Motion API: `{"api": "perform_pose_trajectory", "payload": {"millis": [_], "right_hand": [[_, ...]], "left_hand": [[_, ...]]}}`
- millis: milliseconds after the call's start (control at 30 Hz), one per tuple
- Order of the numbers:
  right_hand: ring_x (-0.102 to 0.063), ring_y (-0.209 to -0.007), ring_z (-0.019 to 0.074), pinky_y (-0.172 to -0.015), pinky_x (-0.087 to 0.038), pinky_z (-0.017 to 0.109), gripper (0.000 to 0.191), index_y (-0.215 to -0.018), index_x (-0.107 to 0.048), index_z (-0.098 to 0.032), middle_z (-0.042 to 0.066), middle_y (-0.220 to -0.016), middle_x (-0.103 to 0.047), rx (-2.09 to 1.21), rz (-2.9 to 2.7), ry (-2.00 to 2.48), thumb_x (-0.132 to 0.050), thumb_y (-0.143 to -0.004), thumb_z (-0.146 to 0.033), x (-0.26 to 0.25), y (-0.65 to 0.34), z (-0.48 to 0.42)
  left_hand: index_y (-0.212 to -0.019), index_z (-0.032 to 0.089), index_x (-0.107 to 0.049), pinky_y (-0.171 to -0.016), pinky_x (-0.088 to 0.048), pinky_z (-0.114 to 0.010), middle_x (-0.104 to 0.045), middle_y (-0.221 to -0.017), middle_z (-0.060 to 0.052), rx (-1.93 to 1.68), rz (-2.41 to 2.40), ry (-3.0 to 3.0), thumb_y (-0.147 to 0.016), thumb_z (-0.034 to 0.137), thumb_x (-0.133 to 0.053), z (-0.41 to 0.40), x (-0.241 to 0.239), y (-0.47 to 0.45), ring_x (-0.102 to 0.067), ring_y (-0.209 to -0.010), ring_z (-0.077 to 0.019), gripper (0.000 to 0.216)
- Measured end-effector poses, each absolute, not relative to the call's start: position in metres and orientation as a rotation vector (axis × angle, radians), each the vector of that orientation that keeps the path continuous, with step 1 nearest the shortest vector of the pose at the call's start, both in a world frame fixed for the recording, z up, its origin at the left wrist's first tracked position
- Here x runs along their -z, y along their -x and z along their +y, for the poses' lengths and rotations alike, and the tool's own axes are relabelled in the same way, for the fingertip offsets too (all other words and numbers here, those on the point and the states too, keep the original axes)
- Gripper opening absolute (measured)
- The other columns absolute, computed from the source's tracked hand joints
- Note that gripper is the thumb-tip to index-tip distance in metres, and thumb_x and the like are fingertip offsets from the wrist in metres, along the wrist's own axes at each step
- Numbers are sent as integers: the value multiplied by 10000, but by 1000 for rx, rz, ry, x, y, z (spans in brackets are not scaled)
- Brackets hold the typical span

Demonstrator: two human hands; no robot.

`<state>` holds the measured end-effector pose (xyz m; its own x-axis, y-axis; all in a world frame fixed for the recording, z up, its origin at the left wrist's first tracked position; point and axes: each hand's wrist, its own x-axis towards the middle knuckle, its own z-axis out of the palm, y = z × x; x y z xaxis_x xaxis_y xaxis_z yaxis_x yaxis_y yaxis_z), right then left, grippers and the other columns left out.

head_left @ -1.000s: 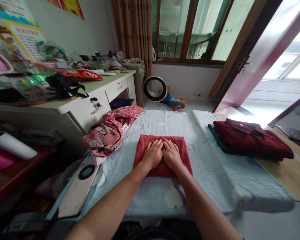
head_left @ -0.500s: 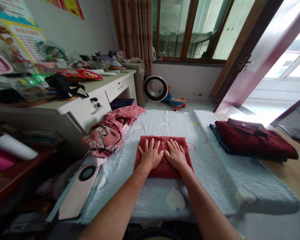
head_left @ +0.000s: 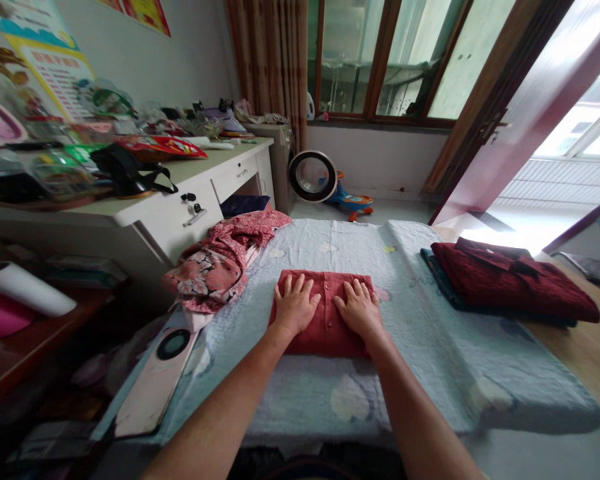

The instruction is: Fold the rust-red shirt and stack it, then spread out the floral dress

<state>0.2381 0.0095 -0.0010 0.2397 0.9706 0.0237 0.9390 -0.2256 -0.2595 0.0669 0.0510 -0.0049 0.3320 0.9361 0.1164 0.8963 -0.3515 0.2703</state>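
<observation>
A red buttoned shirt [head_left: 326, 339], folded into a flat rectangle, lies on the light blue patterned cloth [head_left: 325, 393] in front of me. My left hand [head_left: 296, 305] rests flat on its left half with the fingers spread. On the right half lies my right hand [head_left: 359, 308], palm down, its fingers also apart. The row of buttons shows between the two hands. Neither hand grips the fabric; what is under the palms is hidden.
Crumpled pink floral clothing [head_left: 213, 267] lies at the cloth's left edge, above a pale board with a dark ring [head_left: 153, 387]. Folded dark red clothing [head_left: 510, 277] sits on a teal piece at the right. A cluttered white desk [head_left: 180, 220] stands at the left, an open washing machine door [head_left: 313, 176] behind.
Both hands have slid apart across the shirt, the left one leftward and the right one rightward. More of the button strip shows between them.
</observation>
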Motion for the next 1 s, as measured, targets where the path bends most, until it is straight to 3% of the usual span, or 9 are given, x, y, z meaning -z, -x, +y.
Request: {"api": "perform_pose_trajectory", "payload": {"millis": [100, 200, 467, 1000], "right_hand": [[-248, -1459, 258, -1182, -121, 488, 533, -1451, -438, -182, 102, -1572, -328, -126, -1867, 2145, -391, -964, -393, -5, -227, 16], [-218, -1472, 229, -1191, -99, 478, 526, -1480, -399, -224, 43, -1585, -309, -194, -1956, 2055, -341, -986, -395, -2, -218, 21], [-159, -1491, 221, -1193, -94, 479, 620, -1516, -334, -246, 31, -1611, -231, -290, -1931, 2180, -304, -979, -555, 10, -225, 24], [-80, -1504, 242, -1178, -125, 495, 671, -1537, -277, -260, 73, -1636, -130, -283, -1748, 2359, -289, -960, -601, 21, -259, 13]], "left_hand": [[-1445, 276, -436, -1169, -137, -617, -406, -1538, -69, -448, 1568, -2578, -983, 385, -348, 62, -2, -67, -263, -1456, -294, 482], [-1456, 277, -415, -1170, -143, -618, -409, -1537, -63, -340, 1432, -2623, -985, 352, -347, 74, -1, -68, -286, -1448, -271, 482], [-1475, 361, -372, -1070, -168, -758, -278, -1603, -18, -280, 1559, -2478, -951, 543, -354, 79, 18, -67, -119, -1476, -400, 555], [-1500, 344, -336, -1049, -207, -751, -204, -1626, -45, -318, 1737, -2318, -897, 675, -342, 78, 22, -60, -86, -1450, -489, 688]]}}
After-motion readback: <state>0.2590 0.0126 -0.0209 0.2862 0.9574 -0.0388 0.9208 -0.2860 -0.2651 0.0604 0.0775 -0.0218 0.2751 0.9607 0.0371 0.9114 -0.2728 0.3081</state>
